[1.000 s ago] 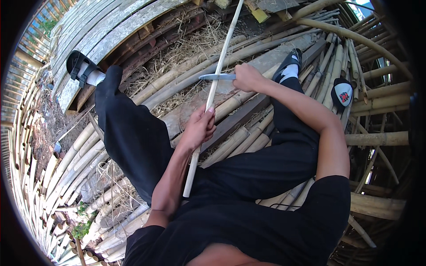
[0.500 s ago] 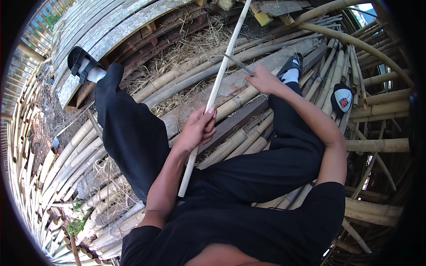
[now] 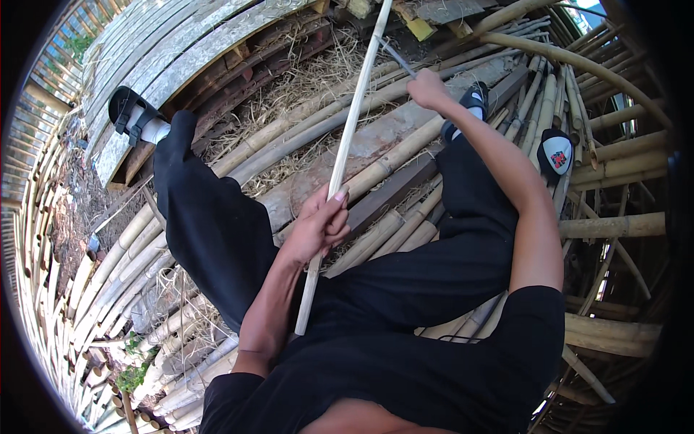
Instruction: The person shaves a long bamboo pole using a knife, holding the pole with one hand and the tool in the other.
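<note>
A long pale bamboo strip [image 3: 353, 119] runs slantwise from my lap to beyond the far edge of the view. My left hand [image 3: 322, 223] is wrapped round its lower part, thumb on top, with the near end sticking out below the fist. Farther off, my right hand [image 3: 428, 90] is closed on a knife [image 3: 397, 56], whose handle is mostly hidden in the fist. The thin blade points left and meets the strip's right edge near its far part; how deep it bites cannot be told.
Bamboo poles [image 3: 394, 160] lie beneath and between my black-trousered legs. Dry shavings [image 3: 289, 94] are scattered beyond. A slatted wooden platform [image 3: 181, 43] stands far left, under my left sandal [image 3: 131, 114]. A loose sandal [image 3: 556, 153] rests on poles at right, beside a bamboo frame [image 3: 614, 226].
My right hand has moved farther away from me, and the blade now meets the strip higher up. My left hand keeps its hold, and the strip's near end sits slightly lower.
</note>
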`<state>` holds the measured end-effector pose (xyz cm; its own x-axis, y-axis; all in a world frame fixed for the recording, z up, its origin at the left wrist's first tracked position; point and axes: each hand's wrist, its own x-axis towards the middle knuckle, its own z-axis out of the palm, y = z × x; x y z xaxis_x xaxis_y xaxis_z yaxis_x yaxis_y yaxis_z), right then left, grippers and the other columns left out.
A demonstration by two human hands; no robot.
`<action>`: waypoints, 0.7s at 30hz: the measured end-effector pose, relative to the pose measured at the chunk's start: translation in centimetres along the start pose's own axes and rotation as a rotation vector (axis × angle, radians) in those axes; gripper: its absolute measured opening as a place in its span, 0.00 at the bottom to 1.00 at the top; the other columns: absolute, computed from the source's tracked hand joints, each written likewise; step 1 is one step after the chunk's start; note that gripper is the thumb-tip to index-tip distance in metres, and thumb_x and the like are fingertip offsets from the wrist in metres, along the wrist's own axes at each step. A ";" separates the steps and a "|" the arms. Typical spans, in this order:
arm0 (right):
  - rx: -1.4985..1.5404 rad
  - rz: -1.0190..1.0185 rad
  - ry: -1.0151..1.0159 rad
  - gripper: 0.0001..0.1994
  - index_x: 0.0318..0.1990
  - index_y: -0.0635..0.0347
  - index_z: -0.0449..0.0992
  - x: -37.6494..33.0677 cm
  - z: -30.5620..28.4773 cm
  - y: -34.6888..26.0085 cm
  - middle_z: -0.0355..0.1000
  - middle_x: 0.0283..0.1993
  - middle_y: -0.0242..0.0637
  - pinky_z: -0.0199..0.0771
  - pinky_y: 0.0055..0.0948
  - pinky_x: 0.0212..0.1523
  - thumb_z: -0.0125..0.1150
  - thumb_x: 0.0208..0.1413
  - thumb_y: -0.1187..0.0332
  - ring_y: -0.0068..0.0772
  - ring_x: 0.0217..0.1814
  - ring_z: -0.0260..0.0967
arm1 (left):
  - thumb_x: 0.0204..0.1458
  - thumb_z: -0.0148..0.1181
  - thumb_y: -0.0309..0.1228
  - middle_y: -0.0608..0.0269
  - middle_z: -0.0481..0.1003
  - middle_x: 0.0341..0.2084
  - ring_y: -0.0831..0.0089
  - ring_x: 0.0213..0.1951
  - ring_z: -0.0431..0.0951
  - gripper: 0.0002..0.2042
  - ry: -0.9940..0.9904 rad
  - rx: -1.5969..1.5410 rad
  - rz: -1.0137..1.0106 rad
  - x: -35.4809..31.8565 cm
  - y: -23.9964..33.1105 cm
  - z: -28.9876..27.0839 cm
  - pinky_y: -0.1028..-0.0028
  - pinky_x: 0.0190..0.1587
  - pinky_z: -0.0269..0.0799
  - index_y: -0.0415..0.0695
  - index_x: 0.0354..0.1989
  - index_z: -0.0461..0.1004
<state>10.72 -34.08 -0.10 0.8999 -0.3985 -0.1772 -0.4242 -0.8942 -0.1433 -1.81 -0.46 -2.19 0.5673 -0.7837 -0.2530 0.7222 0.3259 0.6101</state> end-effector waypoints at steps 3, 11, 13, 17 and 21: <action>0.184 0.251 0.230 0.19 0.34 0.74 0.76 2.4 -3.9 6.2 0.72 0.38 0.64 0.69 0.44 0.46 0.52 0.47 0.61 0.59 0.45 0.71 | 0.63 0.43 0.39 0.75 0.49 0.09 0.85 0.09 0.46 0.11 -0.110 0.084 -0.015 0.3 0.0 0.6 0.81 0.10 0.42 0.47 0.32 0.59; 0.132 -0.191 -0.078 0.19 0.19 0.69 0.73 -5.1 -2.0 0.4 0.69 0.19 0.53 0.66 0.43 0.31 0.55 0.49 0.58 0.50 0.23 0.68 | 0.63 0.42 0.41 0.75 0.49 0.10 0.84 0.10 0.45 0.12 -0.065 0.085 0.024 0.4 0.6 0.2 0.81 0.11 0.41 0.46 0.33 0.59; 0.122 -0.245 -0.157 0.18 0.20 0.69 0.73 -7.0 -1.3 -2.5 0.70 0.20 0.54 0.67 0.44 0.32 0.54 0.49 0.59 0.52 0.24 0.68 | 0.63 0.42 0.41 0.75 0.49 0.10 0.84 0.10 0.46 0.12 -0.078 0.052 0.039 0.6 0.3 0.0 0.81 0.11 0.41 0.46 0.34 0.59; 0.062 -0.405 -0.287 0.16 0.22 0.70 0.74 -9.9 1.2 -5.9 0.71 0.24 0.58 0.70 0.46 0.36 0.54 0.47 0.62 0.58 0.29 0.72 | 0.62 0.43 0.41 0.75 0.48 0.09 0.84 0.09 0.45 0.11 -0.079 0.050 0.047 0.6 0.0 -0.3 0.81 0.11 0.41 0.46 0.34 0.60; -0.024 -0.413 -0.285 0.13 0.24 0.71 0.74 -9.4 1.0 -7.0 0.72 0.28 0.61 0.71 0.48 0.41 0.54 0.45 0.65 0.59 0.36 0.72 | 0.63 0.42 0.40 0.74 0.48 0.09 0.84 0.10 0.45 0.11 0.009 0.076 -0.028 -0.1 0.2 0.0 0.81 0.11 0.41 0.49 0.32 0.57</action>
<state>5.16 -23.93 1.63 0.9271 0.0581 -0.3703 -0.0332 -0.9713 -0.2357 -1.66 -0.33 -2.05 0.5512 -0.7869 -0.2775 0.7060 0.2625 0.6577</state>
